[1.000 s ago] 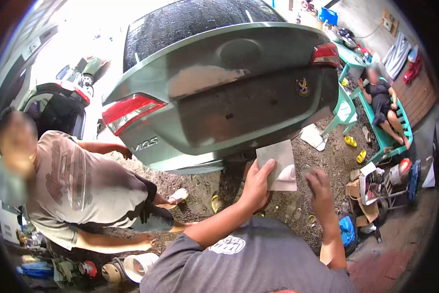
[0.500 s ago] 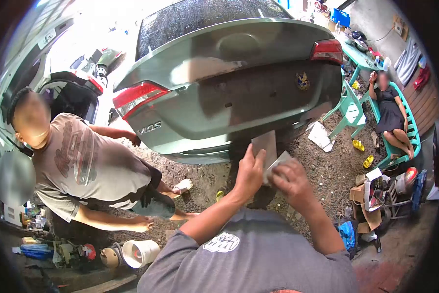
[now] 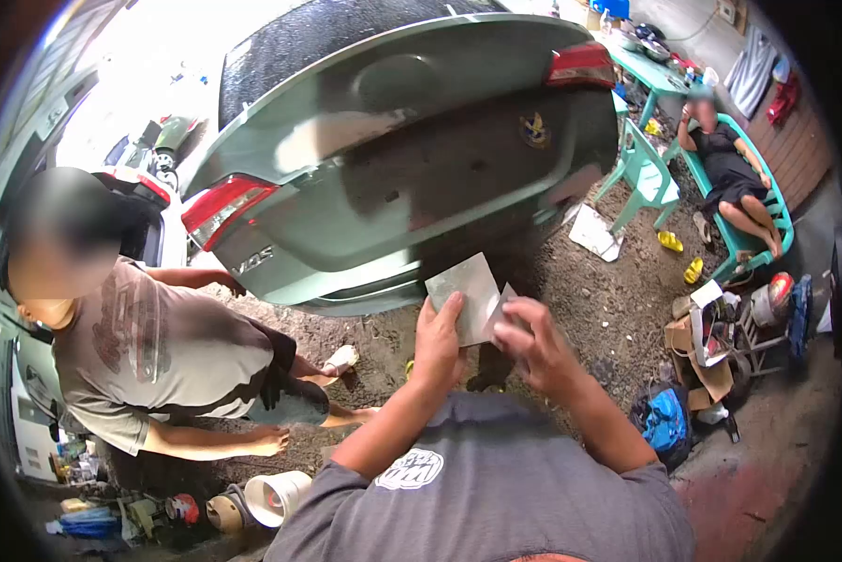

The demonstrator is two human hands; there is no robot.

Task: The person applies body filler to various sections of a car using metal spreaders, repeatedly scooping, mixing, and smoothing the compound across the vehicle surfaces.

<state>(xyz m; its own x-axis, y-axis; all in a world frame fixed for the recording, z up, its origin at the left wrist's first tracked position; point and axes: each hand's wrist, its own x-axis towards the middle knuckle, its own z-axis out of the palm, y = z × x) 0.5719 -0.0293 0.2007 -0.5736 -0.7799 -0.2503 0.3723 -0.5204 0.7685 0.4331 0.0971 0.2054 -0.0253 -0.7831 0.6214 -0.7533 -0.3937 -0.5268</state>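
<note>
A thin, flat grey rectangular sheet (image 3: 465, 288) stands upright in my left hand (image 3: 438, 345), thumb on its near face. My right hand (image 3: 538, 348) is closed by the sheet's right edge, its fingers on a smaller thin grey piece (image 3: 506, 298) with a pointed corner. That piece overlaps the sheet, and I cannot tell whether the two touch. Both hands are in front of my chest, short of the rear of a grey-green car (image 3: 393, 272). A pale, smooth-edged patch (image 3: 341, 139) shows on its trunk lid.
On my left stands a person in a grey-brown T-shirt (image 3: 173, 342). Another person sits on a green bench (image 3: 782, 206) at the right, near a green chair (image 3: 648, 178). A white bucket (image 3: 276, 496) is low left; cardboard boxes (image 3: 707, 370) and a blue bag (image 3: 664, 421) are right.
The sheet has turned to show more of its broad face. Both hands have moved left in view, and the right fingers have loosened slightly. The camera view has shifted.
</note>
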